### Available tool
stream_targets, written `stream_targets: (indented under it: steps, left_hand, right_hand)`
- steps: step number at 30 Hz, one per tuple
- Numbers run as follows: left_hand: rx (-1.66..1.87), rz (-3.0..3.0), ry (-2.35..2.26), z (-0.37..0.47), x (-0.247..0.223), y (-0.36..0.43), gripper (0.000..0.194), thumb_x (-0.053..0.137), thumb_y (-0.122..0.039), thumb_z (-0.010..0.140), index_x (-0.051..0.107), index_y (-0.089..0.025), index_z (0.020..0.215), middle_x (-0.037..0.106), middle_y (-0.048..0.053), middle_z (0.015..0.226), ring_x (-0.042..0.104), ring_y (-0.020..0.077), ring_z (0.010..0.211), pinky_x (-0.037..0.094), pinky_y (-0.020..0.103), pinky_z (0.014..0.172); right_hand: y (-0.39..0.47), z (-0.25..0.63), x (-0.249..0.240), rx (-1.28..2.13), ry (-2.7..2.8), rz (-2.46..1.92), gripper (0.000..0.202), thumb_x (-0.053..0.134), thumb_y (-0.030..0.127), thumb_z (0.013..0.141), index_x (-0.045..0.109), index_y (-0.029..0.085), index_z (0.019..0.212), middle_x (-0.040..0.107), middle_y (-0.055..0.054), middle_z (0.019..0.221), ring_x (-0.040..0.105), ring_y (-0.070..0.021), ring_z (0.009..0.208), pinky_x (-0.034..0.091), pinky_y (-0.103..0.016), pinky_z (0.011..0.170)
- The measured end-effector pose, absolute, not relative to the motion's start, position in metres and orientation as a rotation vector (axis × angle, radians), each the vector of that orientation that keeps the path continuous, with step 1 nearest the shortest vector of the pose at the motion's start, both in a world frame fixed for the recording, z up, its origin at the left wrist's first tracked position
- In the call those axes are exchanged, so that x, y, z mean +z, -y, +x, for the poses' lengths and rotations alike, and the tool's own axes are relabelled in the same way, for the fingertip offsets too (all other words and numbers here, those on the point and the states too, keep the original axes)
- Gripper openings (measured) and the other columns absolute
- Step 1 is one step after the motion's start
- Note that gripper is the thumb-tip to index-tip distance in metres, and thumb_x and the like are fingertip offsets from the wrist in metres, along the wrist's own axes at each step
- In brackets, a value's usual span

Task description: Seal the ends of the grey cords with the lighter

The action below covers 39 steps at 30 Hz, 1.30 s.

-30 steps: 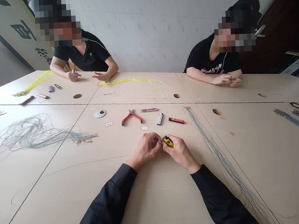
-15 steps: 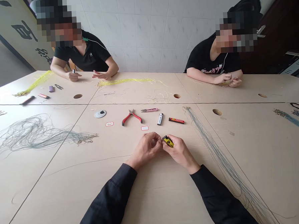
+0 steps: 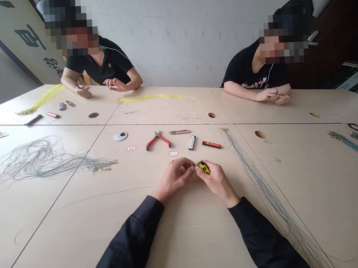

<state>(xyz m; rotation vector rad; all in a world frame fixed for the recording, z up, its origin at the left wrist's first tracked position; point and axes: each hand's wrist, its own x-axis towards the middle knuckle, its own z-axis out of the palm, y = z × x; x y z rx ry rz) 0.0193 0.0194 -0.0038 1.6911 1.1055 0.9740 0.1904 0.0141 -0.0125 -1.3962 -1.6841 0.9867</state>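
Observation:
Fingertips pinched, my left hand [image 3: 178, 174] grips the end of a thin cord [image 3: 110, 192] that trails away to the left over the table. My right hand [image 3: 215, 179] is closed around a yellow and black lighter [image 3: 204, 167], its fingertips meeting those of my left hand. What lies right between the fingertips is too small to make out. Beyond my hands are red-handled pliers [image 3: 158, 140], pink thread snips [image 3: 179, 132], a white lighter [image 3: 192, 143] and a red lighter [image 3: 211, 144].
Grey-green cords with metal ends lie in a tangled bundle [image 3: 48, 161] on the left and a long bundle [image 3: 259, 177] on the right. A metal disc [image 3: 120, 136] and small labels [image 3: 173, 153] sit ahead. Two people [image 3: 109, 61] work across the table, near yellow cords [image 3: 153, 97].
My right hand has shifted slightly, tilting the yellow and black lighter and moving it a little right. Across the table, the left person's hands have changed position.

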Motion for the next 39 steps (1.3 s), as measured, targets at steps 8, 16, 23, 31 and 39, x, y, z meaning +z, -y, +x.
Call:
stream_targets:
  steps: [8, 16, 23, 31, 39]
  left_hand:
    - [0.973, 1.615, -1.099, 0.0189, -0.0115, -0.0217, 0.021, 0.055, -0.032, 0.089, 0.066, -0.015, 0.087, 0.07, 0.004, 0.083, 0.062, 0.0139, 0.069, 0.047, 0.023, 0.061]
    - [0.966, 1.63, -1.121, 0.0188, -0.0117, -0.0214, 0.021, 0.054, -0.032, 0.09, 0.066, -0.015, 0.087, 0.071, 0.005, 0.083, 0.063, 0.014, 0.07, 0.047, 0.023, 0.062]
    - [0.983, 1.654, -1.164, 0.0186, -0.006, -0.0206, 0.019, 0.056, -0.031, 0.088, 0.069, -0.016, 0.086, 0.072, 0.004, 0.084, 0.064, 0.015, 0.074, 0.047, 0.024, 0.067]
    - [0.976, 1.624, -1.149, 0.0189, -0.0037, -0.0194, 0.02, 0.057, -0.03, 0.088, 0.071, -0.017, 0.087, 0.073, 0.004, 0.087, 0.065, 0.0168, 0.079, 0.048, 0.025, 0.071]
    - [0.937, 1.624, -1.155, 0.0184, -0.004, -0.0188, 0.018, 0.057, -0.029, 0.087, 0.069, -0.016, 0.087, 0.071, 0.004, 0.085, 0.063, 0.0148, 0.071, 0.046, 0.024, 0.064]
  right_hand:
    - [-0.0146, 0.1905, -0.0135, 1.02, 1.704, -1.411, 0.028, 0.055, 0.043, 0.089, 0.059, 0.018, 0.079, 0.051, 0.002, 0.066, 0.041, -0.0126, 0.06, 0.032, -0.025, 0.053]
    - [-0.0131, 0.1896, -0.0098, 1.035, 1.69, -1.395, 0.028, 0.055, 0.043, 0.089, 0.059, 0.017, 0.079, 0.052, 0.002, 0.066, 0.041, -0.0125, 0.061, 0.034, -0.025, 0.055]
    - [-0.0141, 0.1904, -0.0104, 1.082, 1.636, -1.382, 0.029, 0.056, 0.045, 0.089, 0.055, 0.018, 0.075, 0.049, 0.004, 0.063, 0.04, -0.0112, 0.058, 0.034, -0.024, 0.054]
    - [-0.0155, 0.1918, -0.0138, 1.071, 1.658, -1.383, 0.026, 0.056, 0.04, 0.088, 0.054, 0.019, 0.073, 0.047, 0.005, 0.062, 0.039, -0.011, 0.058, 0.033, -0.023, 0.054]
    - [-0.0157, 0.1914, -0.0133, 1.027, 1.674, -1.392, 0.023, 0.055, 0.039, 0.088, 0.058, 0.018, 0.078, 0.05, 0.003, 0.066, 0.041, -0.0118, 0.06, 0.034, -0.024, 0.056]
